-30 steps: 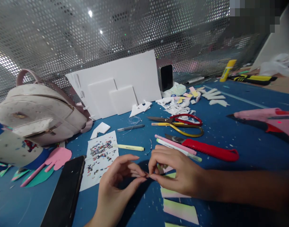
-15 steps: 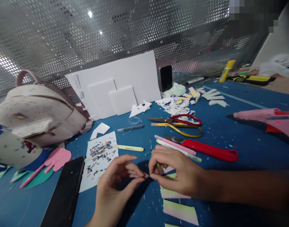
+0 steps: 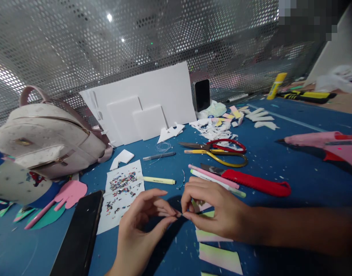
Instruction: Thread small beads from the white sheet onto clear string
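My left hand [image 3: 145, 226] is closed in a pinch of thumb and fingertips. Facing it, my right hand [image 3: 214, 209] pinches with thumb and forefinger, the fingertips of both hands nearly meeting. Whatever lies between them is too small to make out. Just beyond the hands is a short thread with tiny beads [image 3: 183, 178]. Left of them, a white paper sheet [image 3: 104, 226] carries many small coloured beads. Strips of pale green and pink paper [image 3: 220, 257] lie under and below my right hand. A loop of clear line [image 3: 163, 146] rests farther back.
Beyond my right hand lie a red-handled cutter [image 3: 256, 183], scissors [image 3: 226, 149] and several markers [image 3: 160, 180]. A pink glue gun [image 3: 328, 142] is at the right. A dark phone [image 3: 78, 234] and a backpack [image 3: 49, 134] are at the left. White foam boards [image 3: 170, 92] stand behind.
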`<state>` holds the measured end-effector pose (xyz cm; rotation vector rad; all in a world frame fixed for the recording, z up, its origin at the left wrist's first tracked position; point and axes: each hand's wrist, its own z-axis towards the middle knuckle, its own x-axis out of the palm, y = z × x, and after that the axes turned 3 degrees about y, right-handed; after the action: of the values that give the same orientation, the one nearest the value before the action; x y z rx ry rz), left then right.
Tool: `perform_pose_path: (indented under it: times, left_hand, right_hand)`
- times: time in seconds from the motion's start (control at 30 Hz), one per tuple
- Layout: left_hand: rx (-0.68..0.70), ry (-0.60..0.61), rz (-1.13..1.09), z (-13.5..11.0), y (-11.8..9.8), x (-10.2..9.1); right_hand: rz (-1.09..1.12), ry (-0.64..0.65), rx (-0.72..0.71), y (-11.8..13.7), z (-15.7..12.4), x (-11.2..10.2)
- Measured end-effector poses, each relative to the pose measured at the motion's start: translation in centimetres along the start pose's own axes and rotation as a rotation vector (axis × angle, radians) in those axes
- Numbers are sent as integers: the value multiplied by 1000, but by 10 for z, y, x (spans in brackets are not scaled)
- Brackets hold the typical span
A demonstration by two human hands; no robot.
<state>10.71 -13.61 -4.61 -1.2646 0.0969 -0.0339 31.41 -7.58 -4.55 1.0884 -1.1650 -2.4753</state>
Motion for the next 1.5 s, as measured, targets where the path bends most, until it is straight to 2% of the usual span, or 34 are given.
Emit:
perform_pose_path:
  times: [0.27, 0.47, 0.77, 0.97, 1.1, 1.3, 1.5]
  left_hand:
    - [25, 45, 87, 0, 4, -2]
    - [14, 35, 142, 0, 7, -4]
    - [37, 61, 275, 4, -1, -1]
    - [102, 180, 409, 6, -4, -3]
    - [136, 211, 442, 7, -7, -2]
    - [104, 179, 473, 6, -6, -1]
    - [97, 168, 455, 6, -4, -3]
  right_hand:
    - [6, 9, -19, -1, 0, 3]
    - [-8, 26, -27, 0, 1, 3]
    - [-26, 26, -136, 0, 2, 4]
    - [-61, -120, -37, 3, 0, -2]
    - [-93, -189, 34, 4, 0, -4]
    - [-80, -53, -101, 4, 0, -3]
    - [-20, -37, -148, -1, 2, -1]
